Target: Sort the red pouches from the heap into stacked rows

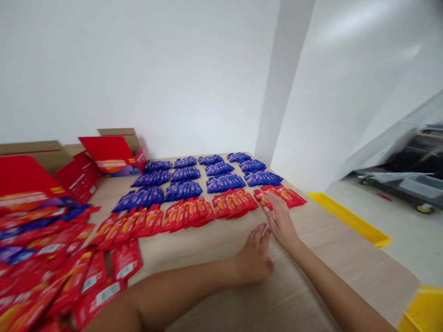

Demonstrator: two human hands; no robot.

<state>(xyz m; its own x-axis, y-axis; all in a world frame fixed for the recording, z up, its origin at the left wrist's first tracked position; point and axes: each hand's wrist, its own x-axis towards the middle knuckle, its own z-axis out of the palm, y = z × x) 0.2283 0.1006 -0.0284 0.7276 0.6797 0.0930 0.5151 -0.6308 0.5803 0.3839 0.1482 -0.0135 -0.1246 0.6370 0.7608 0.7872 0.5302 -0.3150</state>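
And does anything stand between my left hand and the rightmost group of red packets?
Yes, partly: your right hand is between your left hand and those red packets, its fingers over their left part.

Bare forearms (194, 281) angled in from either side, the left hand (255, 256) turned inward with its fingers (258, 234) bent near the right wrist (291, 240), while the right hand (281, 216) stretched farther forward, palm down, its fingers extended

Right hand (280, 219) at the rightmost red packets (292, 197), left hand (254, 256) near its wrist, blue packets (224, 183) in rows beyond.
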